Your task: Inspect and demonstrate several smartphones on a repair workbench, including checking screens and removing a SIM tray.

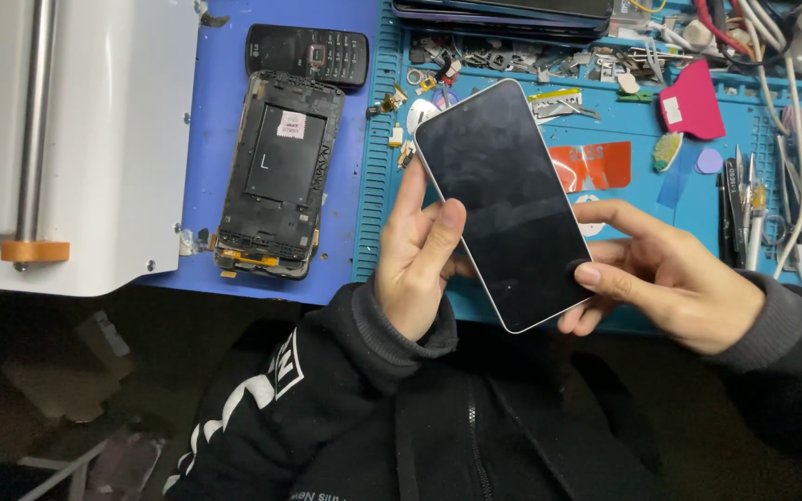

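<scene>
I hold a smartphone (501, 197) with a dark, unlit screen and a white rim, tilted, above the front edge of a blue work mat (624, 199). My left hand (417, 260) grips its left edge, thumb on the glass near the lower left. My right hand (666, 274) supports the lower right corner, thumb resting on the screen's edge and fingers beneath. Both sleeves are black.
An opened phone frame (278, 176) lies on a blue pad to the left, with a small keypad phone (308, 54) above it. A white machine (67, 139) fills the far left. Small parts, tweezers (744, 218), picks, a pink card (693, 102) and cables crowd the mat's back and right.
</scene>
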